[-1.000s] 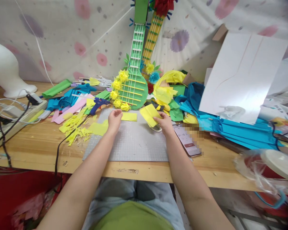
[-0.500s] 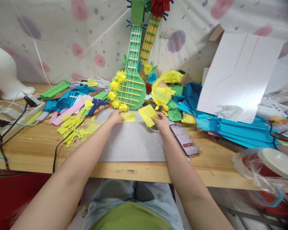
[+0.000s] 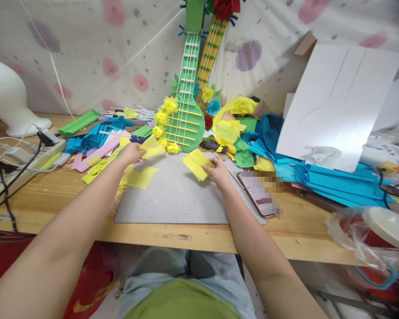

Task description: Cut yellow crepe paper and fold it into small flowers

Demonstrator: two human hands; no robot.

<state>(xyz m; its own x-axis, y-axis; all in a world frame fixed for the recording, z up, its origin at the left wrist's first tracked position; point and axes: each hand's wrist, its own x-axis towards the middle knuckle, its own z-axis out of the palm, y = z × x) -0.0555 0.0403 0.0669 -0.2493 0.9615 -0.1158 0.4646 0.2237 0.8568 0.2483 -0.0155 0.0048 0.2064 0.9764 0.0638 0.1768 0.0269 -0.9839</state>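
My left hand (image 3: 131, 153) pinches a yellow paper piece (image 3: 152, 147) by its left end, over the left back of the grey cutting mat (image 3: 173, 201). Another yellow paper sheet (image 3: 141, 177) lies below that hand on the mat's left edge. In my right hand (image 3: 217, 171) is a folded yellow crepe paper piece (image 3: 197, 164), gripped at its right side above the mat. Behind both hands leans a green paper guitar (image 3: 186, 119) trimmed with yellow paper flowers (image 3: 161, 117). The glue gun (image 3: 138, 139) is mostly hidden behind my left hand.
A phone (image 3: 257, 194) lies right of the mat. Blue crepe paper (image 3: 332, 184) and a white board (image 3: 335, 106) stand at the right. On the left are a power strip (image 3: 26, 173), a white foam head (image 3: 9, 97) and coloured scraps (image 3: 93, 137).
My left hand has moved left with its yellow paper, now raised at an angle. My right hand and its folded paper have shifted slightly left. The yellow sheet on the mat is now uncovered.
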